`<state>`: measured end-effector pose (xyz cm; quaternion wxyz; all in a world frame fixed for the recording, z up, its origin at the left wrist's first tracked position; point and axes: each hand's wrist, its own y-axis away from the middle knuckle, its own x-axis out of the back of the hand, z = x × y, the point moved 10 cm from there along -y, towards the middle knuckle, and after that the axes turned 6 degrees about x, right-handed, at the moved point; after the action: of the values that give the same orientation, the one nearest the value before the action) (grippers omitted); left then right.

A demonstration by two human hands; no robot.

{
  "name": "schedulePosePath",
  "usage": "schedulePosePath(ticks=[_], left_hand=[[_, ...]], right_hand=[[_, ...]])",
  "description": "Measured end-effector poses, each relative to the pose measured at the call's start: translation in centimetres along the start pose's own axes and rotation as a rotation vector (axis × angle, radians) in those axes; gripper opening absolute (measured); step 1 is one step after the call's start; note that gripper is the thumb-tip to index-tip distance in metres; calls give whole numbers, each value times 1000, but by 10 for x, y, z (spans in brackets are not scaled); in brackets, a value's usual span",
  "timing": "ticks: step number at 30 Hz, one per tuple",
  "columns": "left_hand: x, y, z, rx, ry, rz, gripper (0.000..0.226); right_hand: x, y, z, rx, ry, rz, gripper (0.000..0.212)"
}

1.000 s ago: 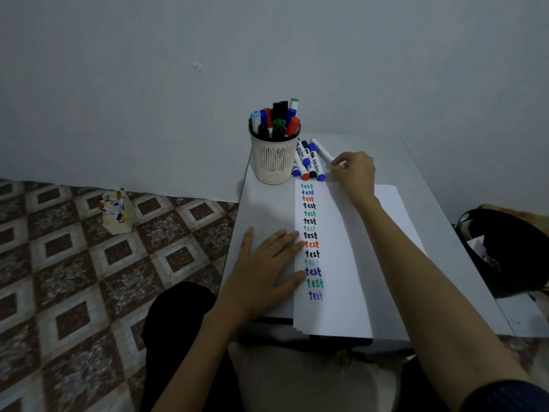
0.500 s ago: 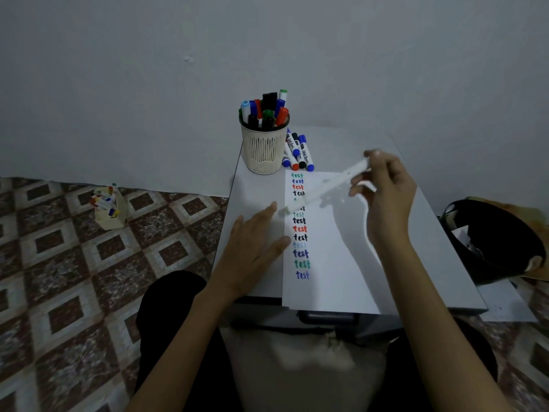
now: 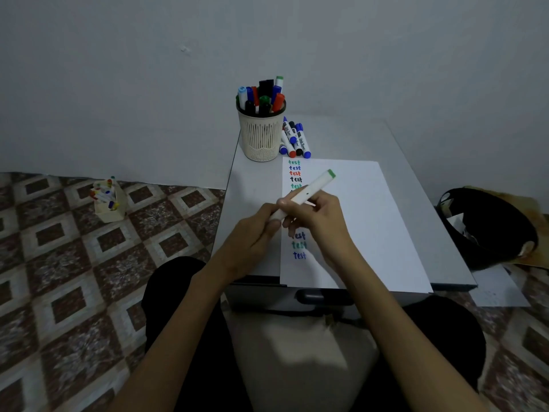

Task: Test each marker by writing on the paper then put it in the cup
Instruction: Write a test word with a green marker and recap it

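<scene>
The marker point(image 3: 315, 187) is gripped at its near end by the left hand point(image 3: 252, 236) (probably the cap) and mid-barrel by the right hand point(image 3: 323, 218), its axis slanting up-right.

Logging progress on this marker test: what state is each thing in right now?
marker: held by both hands over the paper.
left hand: grips the marker's near end.
right hand: grips its barrel.
cup: upright, nearly full.
loose markers: lying beside cup.
paper: flat, "test" written down left edge.
</scene>
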<state>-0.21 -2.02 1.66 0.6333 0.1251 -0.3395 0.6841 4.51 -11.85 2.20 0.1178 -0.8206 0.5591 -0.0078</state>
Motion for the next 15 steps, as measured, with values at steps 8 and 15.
schedulePosePath(ticks=[8, 15], left_hand=[[11, -1, -4, -2, 100, 80, 31], [7, -3, -10, 2, -164, 66, 46]], right_hand=[[-6, -4, -15, 57, -20, -103, 1], [36, 2, -23, 110, -173, 126, 17]])
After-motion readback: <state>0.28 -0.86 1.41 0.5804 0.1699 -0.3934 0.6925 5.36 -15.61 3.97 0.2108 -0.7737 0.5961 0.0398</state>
